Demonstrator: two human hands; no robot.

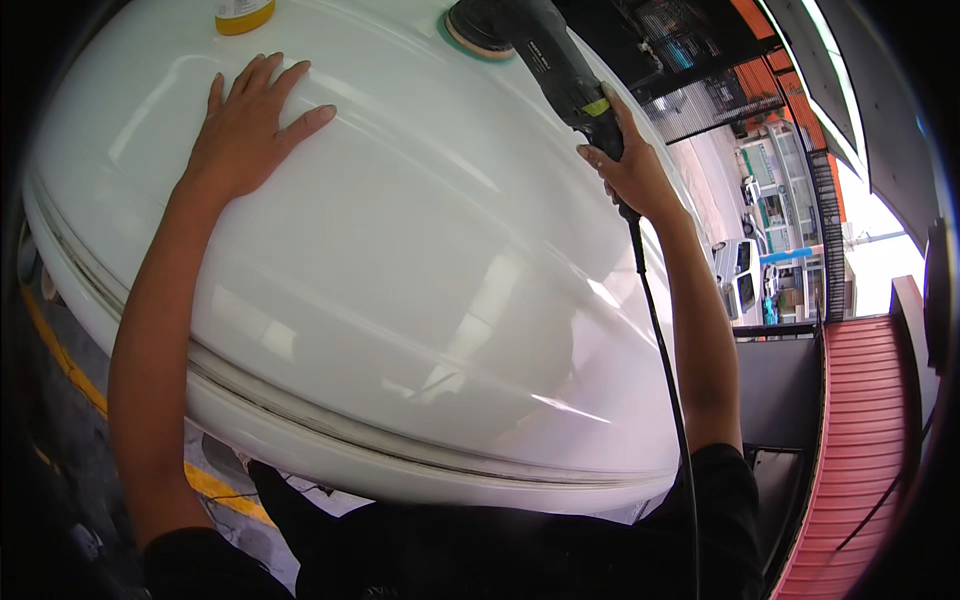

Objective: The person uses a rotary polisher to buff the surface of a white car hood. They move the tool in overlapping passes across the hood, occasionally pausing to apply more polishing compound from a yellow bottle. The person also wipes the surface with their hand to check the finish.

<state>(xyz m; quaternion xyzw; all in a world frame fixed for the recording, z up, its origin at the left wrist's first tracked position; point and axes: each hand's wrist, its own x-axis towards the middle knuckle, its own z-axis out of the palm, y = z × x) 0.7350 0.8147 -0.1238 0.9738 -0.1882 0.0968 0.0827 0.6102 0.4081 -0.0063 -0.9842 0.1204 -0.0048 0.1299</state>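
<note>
Head view | right hand (635,165) clamped on polisher (550,60), its pad (470,46) seemingly resting toward right edge of white vehicle panel (380,250) | left hand (250,130) flat on panel, fingers apart, yellow bottle (245,21) beyond | polishing appears under way; panel looks glossy, finished and remaining areas cannot be told.
</note>
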